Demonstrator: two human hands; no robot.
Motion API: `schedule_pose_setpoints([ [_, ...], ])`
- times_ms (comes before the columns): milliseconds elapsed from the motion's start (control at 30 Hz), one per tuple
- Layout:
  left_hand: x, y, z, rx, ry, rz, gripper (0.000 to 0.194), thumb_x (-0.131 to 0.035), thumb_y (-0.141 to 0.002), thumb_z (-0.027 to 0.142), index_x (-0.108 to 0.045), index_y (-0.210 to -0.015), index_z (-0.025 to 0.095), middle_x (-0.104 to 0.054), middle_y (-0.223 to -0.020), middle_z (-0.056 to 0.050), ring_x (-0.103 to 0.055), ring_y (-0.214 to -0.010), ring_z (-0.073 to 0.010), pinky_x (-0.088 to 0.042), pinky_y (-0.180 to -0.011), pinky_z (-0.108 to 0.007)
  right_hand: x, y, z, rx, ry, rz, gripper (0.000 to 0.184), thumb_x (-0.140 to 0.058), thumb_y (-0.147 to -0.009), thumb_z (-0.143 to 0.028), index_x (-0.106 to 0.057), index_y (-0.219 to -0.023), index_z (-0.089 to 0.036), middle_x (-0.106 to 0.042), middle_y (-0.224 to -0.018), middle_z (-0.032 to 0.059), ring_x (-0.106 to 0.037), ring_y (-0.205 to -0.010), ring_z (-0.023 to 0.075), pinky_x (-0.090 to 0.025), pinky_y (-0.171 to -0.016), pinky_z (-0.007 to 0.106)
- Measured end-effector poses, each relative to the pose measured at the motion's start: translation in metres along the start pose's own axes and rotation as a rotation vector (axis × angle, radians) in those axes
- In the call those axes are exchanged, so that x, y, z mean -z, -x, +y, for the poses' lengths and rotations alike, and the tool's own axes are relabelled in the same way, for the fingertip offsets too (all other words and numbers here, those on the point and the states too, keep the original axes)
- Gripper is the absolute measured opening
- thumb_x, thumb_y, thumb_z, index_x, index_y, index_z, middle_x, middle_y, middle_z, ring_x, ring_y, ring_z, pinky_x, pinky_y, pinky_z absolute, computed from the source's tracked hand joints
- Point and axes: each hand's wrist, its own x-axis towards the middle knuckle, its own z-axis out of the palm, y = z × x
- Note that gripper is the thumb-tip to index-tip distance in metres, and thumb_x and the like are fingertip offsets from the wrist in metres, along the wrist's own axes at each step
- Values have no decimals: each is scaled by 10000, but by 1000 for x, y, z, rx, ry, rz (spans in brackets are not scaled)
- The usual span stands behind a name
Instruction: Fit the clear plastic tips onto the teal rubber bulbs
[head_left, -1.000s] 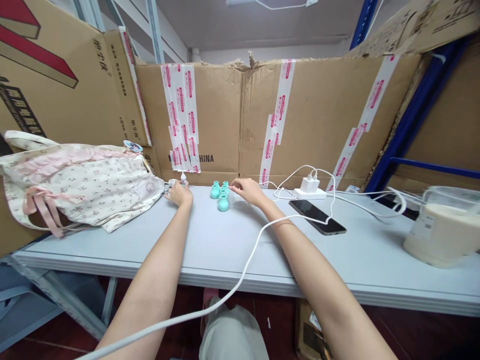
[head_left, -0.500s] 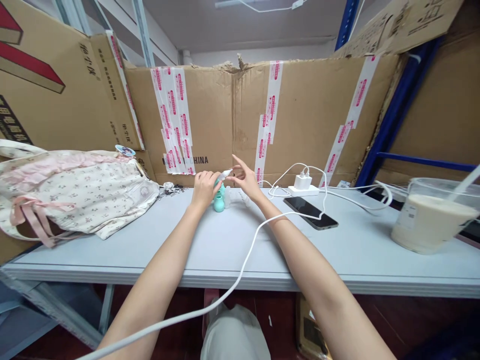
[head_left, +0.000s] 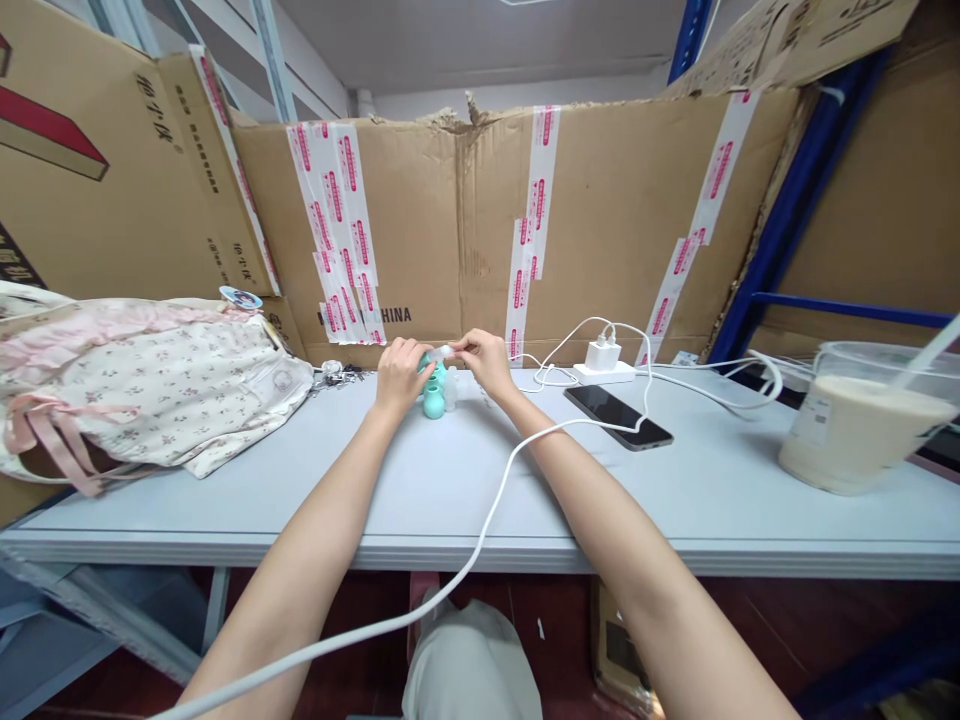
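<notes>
My left hand (head_left: 403, 376) is closed around a small teal bottle that lies tilted, mostly hidden by the fingers. A white tip (head_left: 442, 353) sticks out of it to the right. My right hand (head_left: 484, 360) pinches the end of this white tip between thumb and fingers. Just below the hands, several rounded teal bottles (head_left: 434, 404) stand close together on the table. Beside them is a small clear bottle (head_left: 451, 390), partly overlapped by the teal ones.
A white cable (head_left: 495, 510) runs across the grey table (head_left: 465, 480) in front of my right arm. On the right lie a phone (head_left: 619, 416), a charger on a power strip (head_left: 604, 372) and a cup of drink (head_left: 855, 430). A floral bag (head_left: 165, 385) lies left; taped cardboard (head_left: 420, 230) stands behind.
My right hand's fingers, spread beside the white tip before, have closed on its end. My left hand keeps its grip on the teal bottle. The camera view has shifted slightly.
</notes>
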Motion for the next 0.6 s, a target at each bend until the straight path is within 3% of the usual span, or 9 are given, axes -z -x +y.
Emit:
schedule_pose_setpoints([
  [267,2,-1,3,56,-2,-9,140,-588,-823,293,-612,-932,209,-620,-863,-60,-519,-868,-251,-385,-762,-348,-6,1,1,-206,-143,-7,107,-654,-718,-246,-721,-770,-181,-714,-767,35,-633,-681,155,-480,-681,275],
  [467,-1,1,6,94,42,5,134,-592,-824,290,-613,-927,207,-626,-862,-57,-519,-862,-241,-390,-757,-340,-7,1,2,-306,-266,9,166,-687,-678,-306,-715,-765,-168,-693,-676,30,-611,-586,146,-480,-600,266],
  [600,0,-3,9,272,169,89,165,-581,-836,361,-589,-841,197,-624,-798,-47,-545,-795,-211,-399,-717,-314,-9,1,-5,-336,-342,54,226,-729,-632,-371,-691,-694,-157,-656,-605,16,-540,-468,113,-447,-518,259],
])
